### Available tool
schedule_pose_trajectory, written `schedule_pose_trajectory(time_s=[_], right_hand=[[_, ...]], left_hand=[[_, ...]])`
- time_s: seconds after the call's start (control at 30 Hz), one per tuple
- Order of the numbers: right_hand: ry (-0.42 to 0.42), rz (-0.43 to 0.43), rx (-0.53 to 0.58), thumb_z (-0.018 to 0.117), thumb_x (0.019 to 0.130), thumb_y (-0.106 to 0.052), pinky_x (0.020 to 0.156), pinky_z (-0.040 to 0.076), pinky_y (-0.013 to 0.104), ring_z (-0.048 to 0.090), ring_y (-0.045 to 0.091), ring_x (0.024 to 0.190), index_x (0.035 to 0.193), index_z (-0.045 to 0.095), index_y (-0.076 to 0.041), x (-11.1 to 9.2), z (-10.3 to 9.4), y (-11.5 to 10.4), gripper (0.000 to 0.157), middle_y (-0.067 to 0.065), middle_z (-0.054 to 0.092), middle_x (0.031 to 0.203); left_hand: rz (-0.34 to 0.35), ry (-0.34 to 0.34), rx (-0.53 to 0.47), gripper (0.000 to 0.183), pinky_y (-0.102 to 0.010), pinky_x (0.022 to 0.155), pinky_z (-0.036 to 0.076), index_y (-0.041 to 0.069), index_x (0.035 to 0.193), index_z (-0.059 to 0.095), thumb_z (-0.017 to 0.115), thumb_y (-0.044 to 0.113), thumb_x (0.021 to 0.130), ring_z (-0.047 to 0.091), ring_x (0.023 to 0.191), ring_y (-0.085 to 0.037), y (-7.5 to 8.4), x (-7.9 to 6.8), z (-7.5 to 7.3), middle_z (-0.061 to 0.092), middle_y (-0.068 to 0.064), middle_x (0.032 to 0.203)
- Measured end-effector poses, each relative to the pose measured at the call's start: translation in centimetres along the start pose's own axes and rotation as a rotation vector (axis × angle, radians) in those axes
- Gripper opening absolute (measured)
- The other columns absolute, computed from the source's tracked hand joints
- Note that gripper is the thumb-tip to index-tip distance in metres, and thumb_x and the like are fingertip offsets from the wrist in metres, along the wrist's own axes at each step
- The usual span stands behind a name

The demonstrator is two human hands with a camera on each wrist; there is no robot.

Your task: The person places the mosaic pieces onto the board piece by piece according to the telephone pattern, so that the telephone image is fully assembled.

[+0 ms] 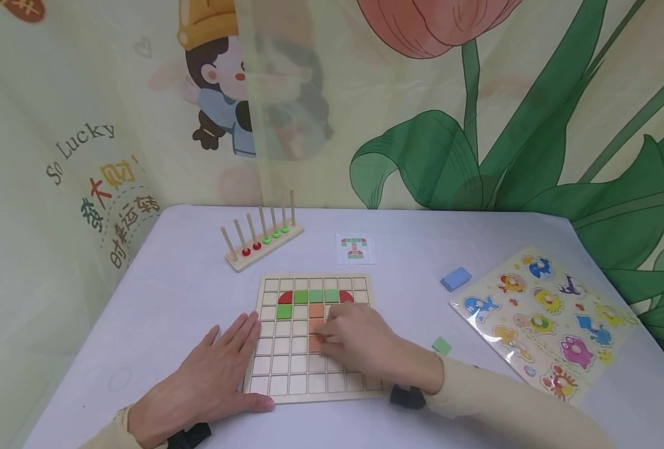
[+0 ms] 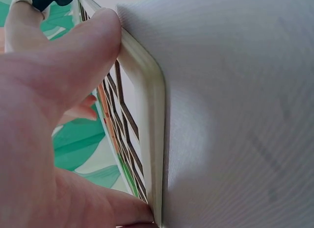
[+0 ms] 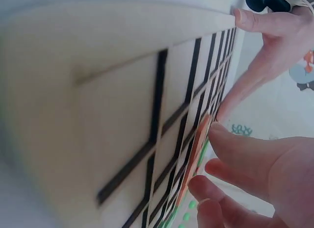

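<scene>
A wooden grid board lies on the table, with green tiles, red rounded tiles and a column of orange tiles in its upper cells. My left hand rests along the board's left side, fingers straight, its thumb at the near left corner. The left wrist view shows that thumb touching the board's rim. Over the middle of the board, my right hand touches the lowest orange tile. Its thumb and bent fingers stand apart in the right wrist view.
Behind the board lies a pattern card. A pegged rack with red and green rings stands at the back left. To the right are a blue block, a loose green tile and a sea-animal picture board.
</scene>
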State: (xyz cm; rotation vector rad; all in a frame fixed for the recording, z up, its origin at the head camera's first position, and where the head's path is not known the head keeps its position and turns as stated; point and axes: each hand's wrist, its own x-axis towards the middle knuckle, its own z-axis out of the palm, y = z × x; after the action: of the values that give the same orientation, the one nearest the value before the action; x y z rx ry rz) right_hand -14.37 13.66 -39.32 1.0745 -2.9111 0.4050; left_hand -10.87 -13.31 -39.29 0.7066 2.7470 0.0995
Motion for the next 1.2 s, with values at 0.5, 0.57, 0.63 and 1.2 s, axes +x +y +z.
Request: schedule_pose_trajectory(time_s=[0.5,0.57,0.63,1.2], right_hand=[[0.020,0.251,0.004,0.085,0.084,-0.030,0.070,0.046,0.020,0.054,0.001,0.078,0.111,0.082,-0.022,-5.7,-2.2,3.6,0.029,-0.009,0.073,0.093],[0.018,0.305,0.011,0.086,0.083,-0.029,0.067,0.045,0.019,0.052,0.001,0.076,0.111,0.082,-0.022,-6.6,-2.4,4.0,0.029,-0.011,0.072,0.091],[0.018,0.360,0.030,0.086,0.083,-0.027,0.065,0.045,0.018,0.051,0.001,0.075,0.110,0.082,-0.021,-7.5,-2.5,4.4,0.028,-0.012,0.070,0.088],[0.006,0.348,0.100,0.087,0.082,-0.019,0.064,0.046,0.016,0.050,0.002,0.079,0.112,0.082,-0.026,-9.5,-1.8,4.9,0.031,-0.015,0.063,0.089]], left_hand=[[-0.004,-0.001,-0.007,0.127,-0.068,0.117,0.029,-0.004,0.158,0.032,0.064,0.086,0.073,0.028,0.156,-0.039,0.1,0.0,0.0,0.026,-0.021,0.169],[-0.003,-0.003,-0.007,0.128,-0.068,0.117,0.029,-0.004,0.158,0.032,0.064,0.086,0.073,0.028,0.156,-0.039,0.1,0.1,0.0,0.026,-0.021,0.169],[-0.004,-0.006,-0.012,0.128,-0.068,0.117,0.029,-0.004,0.158,0.031,0.063,0.087,0.073,0.027,0.157,-0.039,0.1,0.1,0.0,0.026,-0.021,0.169],[-0.002,-0.007,-0.019,0.129,-0.069,0.117,0.028,-0.005,0.157,0.032,0.063,0.087,0.072,0.027,0.156,-0.040,0.0,0.2,0.1,0.027,-0.022,0.168]])
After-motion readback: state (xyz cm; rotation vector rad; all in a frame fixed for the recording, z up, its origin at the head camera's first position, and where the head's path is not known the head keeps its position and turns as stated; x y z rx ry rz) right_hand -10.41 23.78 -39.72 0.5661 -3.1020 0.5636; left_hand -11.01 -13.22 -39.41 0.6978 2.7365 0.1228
